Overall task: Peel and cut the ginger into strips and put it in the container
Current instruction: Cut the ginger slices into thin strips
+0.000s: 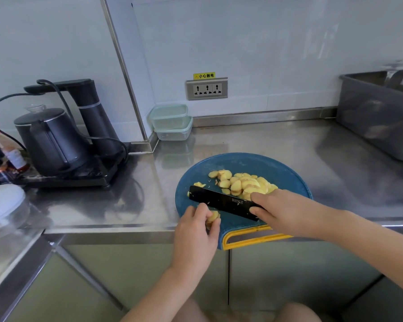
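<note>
Ginger (244, 183) is peeled and sliced, piled on the cutting board (242, 163) at the table (289, 145) front edge; strips not yet cut. A stub (213, 216) is pinched by left hand (196, 231) fingers, and the knife (221, 202) is gripped by the right hand (282, 212). Containers (172, 122) at the back corner look unfilled.

We see white walls (265, 43) meeting at a corner edged by a steel strip (123, 73), a triple socket (206, 89) under a yellow label (204, 75), a shiny steel surface (265, 145) mirroring soft light, a black kettle (49, 138) left, a grey tub (377, 117) right, and cabinet doors (126, 275) below.
</note>
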